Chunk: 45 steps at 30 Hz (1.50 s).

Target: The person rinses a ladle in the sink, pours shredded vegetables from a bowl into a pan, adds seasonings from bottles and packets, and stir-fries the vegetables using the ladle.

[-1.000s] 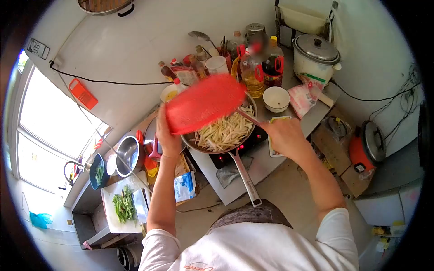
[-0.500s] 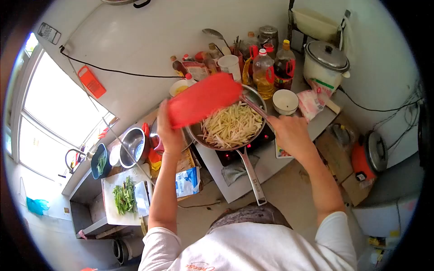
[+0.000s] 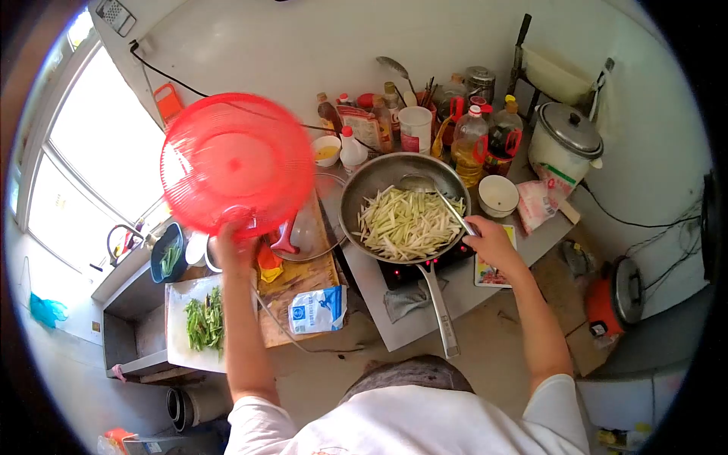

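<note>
My left hand (image 3: 235, 244) grips the rim of a round red plastic basket (image 3: 233, 163), tilted up on edge left of the stove and blurred by motion. No food shows in the basket. A frying pan (image 3: 362, 188) rests on the induction cooker (image 3: 400, 277), its long handle pointing toward me. Pale green, thin-cut vegetable strips (image 3: 406, 227) are heaped in the pan. My right hand (image 3: 487, 243) is closed around the handle of a metal spatula (image 3: 453, 212), whose head lies at the far edge of the strips.
A cutting board (image 3: 182, 322) with cut greens (image 3: 203, 322) lies at left, near a blue-and-white packet (image 3: 317, 309). Bottles, including an oil bottle (image 3: 469, 148), line the wall. A white bowl (image 3: 498, 196) and a rice cooker (image 3: 569, 140) stand right of the pan.
The red basket has swung left, away from above the pan, with my left hand. The spatula head has come down into the pan with my right hand. The view has shifted slightly.
</note>
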Tool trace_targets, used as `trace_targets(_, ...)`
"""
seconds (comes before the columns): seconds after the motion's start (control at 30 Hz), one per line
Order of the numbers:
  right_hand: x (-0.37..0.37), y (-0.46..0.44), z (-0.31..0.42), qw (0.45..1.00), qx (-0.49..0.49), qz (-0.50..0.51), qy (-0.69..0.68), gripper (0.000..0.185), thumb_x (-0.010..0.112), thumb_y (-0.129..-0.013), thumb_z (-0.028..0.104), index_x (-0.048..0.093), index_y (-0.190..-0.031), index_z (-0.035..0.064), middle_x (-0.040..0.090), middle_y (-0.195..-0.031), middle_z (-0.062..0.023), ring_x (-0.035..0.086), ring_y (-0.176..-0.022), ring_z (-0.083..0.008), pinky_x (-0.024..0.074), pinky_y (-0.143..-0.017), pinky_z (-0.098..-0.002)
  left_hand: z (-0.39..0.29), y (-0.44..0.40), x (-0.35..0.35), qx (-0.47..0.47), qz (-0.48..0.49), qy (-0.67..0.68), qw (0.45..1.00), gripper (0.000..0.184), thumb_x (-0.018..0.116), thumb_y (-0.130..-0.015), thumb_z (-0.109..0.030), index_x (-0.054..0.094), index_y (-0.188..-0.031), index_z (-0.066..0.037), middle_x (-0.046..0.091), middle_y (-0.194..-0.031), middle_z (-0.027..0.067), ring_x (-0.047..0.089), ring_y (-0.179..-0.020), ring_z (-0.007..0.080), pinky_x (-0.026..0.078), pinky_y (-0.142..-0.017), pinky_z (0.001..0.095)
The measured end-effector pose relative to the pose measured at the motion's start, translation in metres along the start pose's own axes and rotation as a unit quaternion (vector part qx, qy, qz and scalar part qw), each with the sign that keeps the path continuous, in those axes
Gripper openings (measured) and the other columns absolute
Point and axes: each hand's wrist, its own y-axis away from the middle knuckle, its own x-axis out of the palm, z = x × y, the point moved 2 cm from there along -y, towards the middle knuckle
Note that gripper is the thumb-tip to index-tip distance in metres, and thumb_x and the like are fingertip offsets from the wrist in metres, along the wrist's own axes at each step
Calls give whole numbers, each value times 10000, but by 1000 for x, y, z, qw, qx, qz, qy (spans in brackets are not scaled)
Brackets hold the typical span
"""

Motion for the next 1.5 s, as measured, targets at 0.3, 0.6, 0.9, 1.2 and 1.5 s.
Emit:
trace_targets(0.3, 37, -66, 16, 985, 91, 76, -126, 422, 555, -888, 89, 483, -1286, -34, 514, -621, -71, 474, -403, -142, 385, -375, -305, -70, -55, -205, 51, -282, 13, 958, 165, 522, -855, -83, 512, -969, 35, 595, -964, 191, 624, -867, 367, 554, -750, 609)
trace_targets(0.6, 18, 2, 49, 988, -60, 47, 137, 401, 610, -840, 57, 555, -1237, 41, 616, -767, -94, 549, -487, -135, 430, -436, -303, 10, -66, -254, -146, -305, -15, 941, 543, 592, -870, -380, 447, -1194, 31, 578, -1102, 285, 628, -872, 432, 552, -720, 561)
trace_targets(0.9, -22, 86, 87, 979, -84, 30, 184, 413, 627, -807, 71, 563, -1210, 5, 654, -917, -190, 619, -791, -256, 473, -734, -350, -21, 11, -188, 69, -241, -631, 734, 440, 519, -917, -440, 618, -831, -20, 602, -676, 120, 567, -626, 219, 436, -584, 368)
trace_targets(1.2, -35, 99, 67, 963, -45, 119, 237, 362, 647, -801, 111, 610, -1157, 51, 654, -940, -218, 647, -840, -343, 496, -765, -411, 167, 249, 81, -402, 323, -142, 845, 435, 563, -942, -314, 499, -1287, -57, 628, -1035, 100, 620, -860, 180, 516, -746, 324)
trace_targets(1.5, 46, 38, -6, 942, -118, -5, 314, 338, 605, -790, 64, 604, -1128, 47, 637, -916, -223, 624, -833, -378, 498, -723, -434, 164, 293, 170, -536, 161, 55, 827, 339, 393, -1009, -327, 403, -1245, -85, 532, -800, 91, 497, -622, 176, 480, -605, 348)
